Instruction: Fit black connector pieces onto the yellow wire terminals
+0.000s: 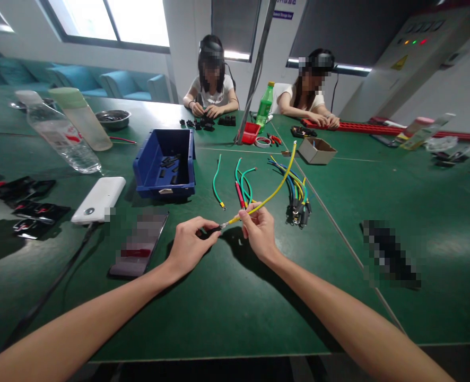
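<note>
My right hand (261,233) pinches a yellow wire (278,185) near its lower end; the rest of it arcs up and away to the right. A metal lug (223,226) tips the lower end, at the fingertips of my left hand (191,241). That hand is closed on a small black sleeve (207,232), partly hidden by the fingers. Beyond my hands lie a single green wire (215,183) and a few more green wires (247,183) with a red piece (240,195) among them. A bundle of wires with black-sleeved ends (297,204) rests to the right.
A blue bin (139,178) holding black sleeves stands left of the wires. Nearer are a phone (139,244), a white power bank (99,199) and bottles (62,132). A dark pixelated object (390,254) lies right. Two people work across the table, past a pole (254,74).
</note>
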Demonstrator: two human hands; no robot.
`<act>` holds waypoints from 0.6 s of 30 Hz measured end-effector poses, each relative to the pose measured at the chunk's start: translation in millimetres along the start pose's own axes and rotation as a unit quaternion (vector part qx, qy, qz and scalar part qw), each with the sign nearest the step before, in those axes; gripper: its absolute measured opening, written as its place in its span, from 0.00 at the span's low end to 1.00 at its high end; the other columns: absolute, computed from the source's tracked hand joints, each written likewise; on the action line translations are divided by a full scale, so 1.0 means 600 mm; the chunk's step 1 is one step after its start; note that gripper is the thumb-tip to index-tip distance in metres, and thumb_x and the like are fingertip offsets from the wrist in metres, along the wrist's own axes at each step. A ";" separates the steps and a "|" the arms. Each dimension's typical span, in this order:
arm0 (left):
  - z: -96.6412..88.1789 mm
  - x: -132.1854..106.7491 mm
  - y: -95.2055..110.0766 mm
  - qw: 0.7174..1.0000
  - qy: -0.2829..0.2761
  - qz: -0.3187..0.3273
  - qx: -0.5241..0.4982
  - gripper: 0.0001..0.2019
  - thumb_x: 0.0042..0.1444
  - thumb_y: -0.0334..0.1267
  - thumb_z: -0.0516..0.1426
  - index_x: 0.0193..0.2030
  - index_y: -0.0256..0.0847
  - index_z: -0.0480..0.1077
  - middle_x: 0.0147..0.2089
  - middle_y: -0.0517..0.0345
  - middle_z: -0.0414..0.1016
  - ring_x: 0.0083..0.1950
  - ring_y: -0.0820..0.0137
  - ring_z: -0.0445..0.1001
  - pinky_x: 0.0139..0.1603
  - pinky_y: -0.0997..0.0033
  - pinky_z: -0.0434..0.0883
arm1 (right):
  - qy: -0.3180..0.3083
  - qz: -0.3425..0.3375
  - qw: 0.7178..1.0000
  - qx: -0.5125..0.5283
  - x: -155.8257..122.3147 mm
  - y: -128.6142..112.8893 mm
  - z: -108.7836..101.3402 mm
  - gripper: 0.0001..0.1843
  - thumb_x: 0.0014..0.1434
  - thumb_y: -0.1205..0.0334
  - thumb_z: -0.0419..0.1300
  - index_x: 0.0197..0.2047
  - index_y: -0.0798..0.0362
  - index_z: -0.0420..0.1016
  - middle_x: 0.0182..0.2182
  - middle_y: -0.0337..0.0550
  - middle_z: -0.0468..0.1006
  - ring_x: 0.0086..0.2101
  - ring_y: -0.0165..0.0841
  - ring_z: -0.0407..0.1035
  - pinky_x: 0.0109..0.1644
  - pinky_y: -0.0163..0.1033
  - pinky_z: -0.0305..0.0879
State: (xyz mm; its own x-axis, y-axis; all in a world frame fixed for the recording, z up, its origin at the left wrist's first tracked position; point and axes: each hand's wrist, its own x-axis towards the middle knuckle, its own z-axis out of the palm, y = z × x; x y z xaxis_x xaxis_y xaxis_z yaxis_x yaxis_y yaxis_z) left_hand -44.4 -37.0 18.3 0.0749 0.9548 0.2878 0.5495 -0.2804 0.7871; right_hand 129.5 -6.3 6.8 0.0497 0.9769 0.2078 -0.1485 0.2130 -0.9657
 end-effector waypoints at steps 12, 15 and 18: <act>-0.001 0.003 -0.004 0.999 -0.014 -0.026 -0.022 0.06 0.50 0.35 0.61 0.35 0.41 0.77 0.33 0.59 0.78 0.31 0.72 0.73 0.32 0.73 0.66 | 0.001 0.000 1.000 -0.011 0.002 -0.001 0.001 0.14 0.54 0.54 0.63 0.32 0.52 0.62 0.20 0.29 0.64 0.13 0.20 0.55 0.13 0.26 0.50; -0.003 0.004 -0.004 0.999 -0.017 -0.024 -0.027 0.05 0.50 0.35 0.61 0.35 0.40 0.77 0.33 0.59 0.78 0.32 0.71 0.73 0.32 0.73 0.67 | 0.009 0.004 1.000 -0.016 0.003 -0.002 0.002 0.15 0.53 0.54 0.64 0.32 0.52 0.62 0.20 0.29 0.65 0.13 0.20 0.56 0.13 0.27 0.51; -0.004 0.004 -0.004 0.999 -0.016 -0.018 -0.024 0.06 0.51 0.35 0.60 0.35 0.40 0.77 0.33 0.58 0.78 0.32 0.71 0.73 0.32 0.73 0.67 | 0.010 0.012 1.000 -0.016 0.004 -0.002 0.002 0.16 0.52 0.53 0.65 0.31 0.52 0.62 0.20 0.29 0.65 0.13 0.20 0.56 0.13 0.27 0.52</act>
State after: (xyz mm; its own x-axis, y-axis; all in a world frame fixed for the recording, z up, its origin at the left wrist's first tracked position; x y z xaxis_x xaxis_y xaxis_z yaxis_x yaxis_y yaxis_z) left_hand -47.6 -34.2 18.6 0.0833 0.9667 0.2421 0.5124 -0.2499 0.8216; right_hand 128.8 -4.5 8.6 0.0653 0.9813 0.1810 -0.1191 0.1877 -0.9750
